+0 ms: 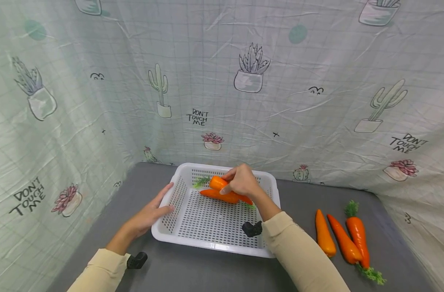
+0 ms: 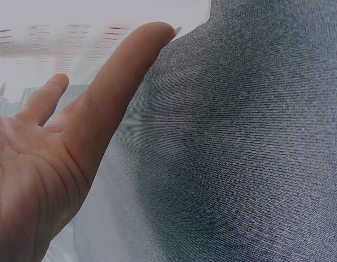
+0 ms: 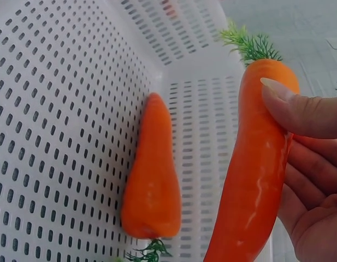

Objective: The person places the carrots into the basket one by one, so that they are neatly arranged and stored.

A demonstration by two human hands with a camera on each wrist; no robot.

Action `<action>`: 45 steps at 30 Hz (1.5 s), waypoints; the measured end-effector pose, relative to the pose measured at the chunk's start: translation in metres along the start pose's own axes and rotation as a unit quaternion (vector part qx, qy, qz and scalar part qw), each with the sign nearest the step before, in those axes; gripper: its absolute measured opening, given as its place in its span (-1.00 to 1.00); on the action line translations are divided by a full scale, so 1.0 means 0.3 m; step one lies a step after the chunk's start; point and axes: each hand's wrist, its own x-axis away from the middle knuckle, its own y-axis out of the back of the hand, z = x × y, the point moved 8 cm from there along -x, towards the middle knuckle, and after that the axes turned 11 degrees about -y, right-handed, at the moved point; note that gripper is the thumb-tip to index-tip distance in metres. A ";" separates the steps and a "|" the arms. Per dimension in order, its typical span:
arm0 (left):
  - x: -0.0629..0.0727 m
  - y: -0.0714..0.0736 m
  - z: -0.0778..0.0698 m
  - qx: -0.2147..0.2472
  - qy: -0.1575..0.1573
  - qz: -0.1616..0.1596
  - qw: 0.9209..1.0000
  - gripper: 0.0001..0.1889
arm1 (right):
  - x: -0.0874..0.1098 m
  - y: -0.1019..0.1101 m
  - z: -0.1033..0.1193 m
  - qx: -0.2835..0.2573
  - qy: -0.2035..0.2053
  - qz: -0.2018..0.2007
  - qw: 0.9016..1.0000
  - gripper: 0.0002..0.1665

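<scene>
The right hand's fingers [image 3: 299,112] grip a carrot [image 3: 255,169] low over the white basket [image 1: 178,194], beside one already lying [image 3: 152,174] inside, while the left hand [image 1: 150,213], fingers straight, seemingly steadies the rim; placing seems underway, next calling for lowering and release, three carrots [image 1: 344,239] waiting on the table [image 1: 207,271].
</scene>
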 end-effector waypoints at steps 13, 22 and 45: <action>0.004 0.003 -0.001 -0.003 -0.002 0.002 1.000 -0.11 | -0.018 -0.037 0.003 0.017 0.005 0.010 1.000 -0.54; 0.006 0.004 0.003 0.006 -0.002 0.007 1.000 -0.12 | -0.036 -0.056 -0.005 0.032 0.008 0.012 0.999 -0.54; 0.010 0.006 0.001 -0.005 -0.005 0.007 1.000 -0.13 | -0.050 -0.118 -0.022 0.056 0.036 0.027 0.997 -0.53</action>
